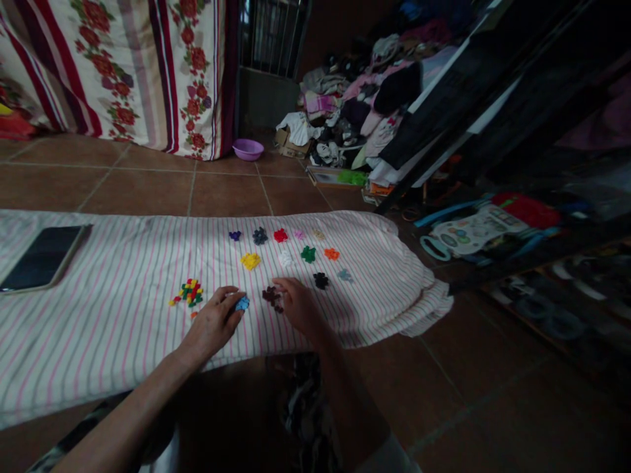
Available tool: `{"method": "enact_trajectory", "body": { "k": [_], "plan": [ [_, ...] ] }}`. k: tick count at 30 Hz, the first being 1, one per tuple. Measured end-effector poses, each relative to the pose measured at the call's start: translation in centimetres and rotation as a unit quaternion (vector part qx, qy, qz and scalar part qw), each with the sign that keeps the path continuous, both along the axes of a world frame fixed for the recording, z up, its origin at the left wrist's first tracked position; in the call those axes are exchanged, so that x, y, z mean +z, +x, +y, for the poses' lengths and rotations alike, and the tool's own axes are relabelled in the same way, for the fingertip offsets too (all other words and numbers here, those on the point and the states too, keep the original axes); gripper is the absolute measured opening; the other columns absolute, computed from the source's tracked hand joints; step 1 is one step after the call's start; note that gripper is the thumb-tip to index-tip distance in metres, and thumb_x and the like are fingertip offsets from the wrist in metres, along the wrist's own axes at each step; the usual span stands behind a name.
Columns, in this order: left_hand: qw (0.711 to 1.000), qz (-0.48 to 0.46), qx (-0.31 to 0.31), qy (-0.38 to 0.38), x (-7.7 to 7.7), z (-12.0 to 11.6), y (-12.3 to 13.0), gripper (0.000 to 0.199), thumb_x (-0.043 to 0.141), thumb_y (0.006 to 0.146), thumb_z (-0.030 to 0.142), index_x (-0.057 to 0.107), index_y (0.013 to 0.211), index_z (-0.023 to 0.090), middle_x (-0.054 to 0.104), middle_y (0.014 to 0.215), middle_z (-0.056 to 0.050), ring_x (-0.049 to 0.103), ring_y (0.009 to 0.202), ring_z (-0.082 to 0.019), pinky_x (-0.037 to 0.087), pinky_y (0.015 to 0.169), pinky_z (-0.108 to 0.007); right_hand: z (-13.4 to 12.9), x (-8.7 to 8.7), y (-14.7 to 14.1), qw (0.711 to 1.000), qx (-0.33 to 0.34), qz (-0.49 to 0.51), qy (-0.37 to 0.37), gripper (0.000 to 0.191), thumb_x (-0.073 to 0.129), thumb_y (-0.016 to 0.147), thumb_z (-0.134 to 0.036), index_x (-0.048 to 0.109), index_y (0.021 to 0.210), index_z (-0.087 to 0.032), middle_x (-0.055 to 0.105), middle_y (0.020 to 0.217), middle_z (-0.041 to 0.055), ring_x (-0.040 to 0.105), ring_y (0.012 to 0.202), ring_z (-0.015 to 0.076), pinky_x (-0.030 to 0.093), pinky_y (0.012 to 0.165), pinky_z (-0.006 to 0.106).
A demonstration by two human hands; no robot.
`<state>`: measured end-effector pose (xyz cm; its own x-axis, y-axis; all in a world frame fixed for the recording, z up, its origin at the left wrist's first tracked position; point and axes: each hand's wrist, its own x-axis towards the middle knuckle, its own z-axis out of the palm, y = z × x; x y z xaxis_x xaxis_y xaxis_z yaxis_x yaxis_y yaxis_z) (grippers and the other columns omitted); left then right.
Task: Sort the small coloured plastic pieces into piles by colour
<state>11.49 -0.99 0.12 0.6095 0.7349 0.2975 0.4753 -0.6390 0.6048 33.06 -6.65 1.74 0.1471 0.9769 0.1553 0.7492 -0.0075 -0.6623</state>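
Note:
Small coloured plastic pieces lie in heaps on a striped cloth. My left hand (219, 315) curves its thumb and fingers around the light blue pieces (242, 303), touching the heap from the left. At the brown pieces (271, 297), my right hand (294, 303) has its fingers curled in against the heap's right side; its fingertips are partly hidden. A mixed heap of red, yellow and green pieces (190, 292) lies left of my left hand, with a few orange pieces (194, 315) close to the wrist. Black pieces (321, 280) lie right of my right hand.
Further sorted heaps, among them yellow pieces (250, 261), red pieces (280, 235) and green pieces (308, 254), lie beyond my hands. A phone (42, 257) rests at the left of the striped cloth (133, 276). A purple basin (248, 150) stands on the tiled floor.

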Motion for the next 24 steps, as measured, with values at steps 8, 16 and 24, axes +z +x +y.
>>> {"method": "enact_trajectory", "body": {
  "k": [8,16,24],
  "plan": [
    [1.0,-0.002,-0.003,-0.004,0.2,-0.1,0.0,0.03,0.046,0.091,0.028,0.062,0.114,0.018,0.06,0.116,-0.01,0.064,0.102,-0.019,0.056,0.089,-0.033,-1.1,0.2,0.5,0.999,0.018,-0.014,-0.029,0.042,0.05,0.078,-0.007,0.062,0.116,-0.02,0.062,0.112,0.0077,0.059,0.102,0.0179,0.049,0.091,0.036],
    [1.0,-0.007,-0.004,-0.009,0.0,0.0,-0.1,0.03,0.047,0.091,0.029,0.062,0.114,0.018,0.06,0.116,-0.01,0.065,0.101,-0.018,0.056,0.089,-0.033,-1.2,0.3,0.6,0.999,0.016,-0.045,-0.002,0.041,0.04,0.082,-0.004,0.062,0.115,-0.018,0.064,0.111,0.0091,0.058,0.102,0.0173,0.047,0.093,0.036],
    [1.0,-0.012,-0.006,-0.015,0.2,-0.1,-0.1,0.03,0.045,0.092,0.029,0.061,0.115,0.019,0.06,0.116,-0.01,0.064,0.102,-0.019,0.056,0.089,-0.035,-2.2,1.2,-0.1,0.992,-0.021,-0.069,-0.103,0.036,0.067,0.076,-0.019,0.062,0.112,-0.018,0.06,0.097,0.0058,0.058,0.083,0.0172,0.047,0.078,0.032]
  ]
}}
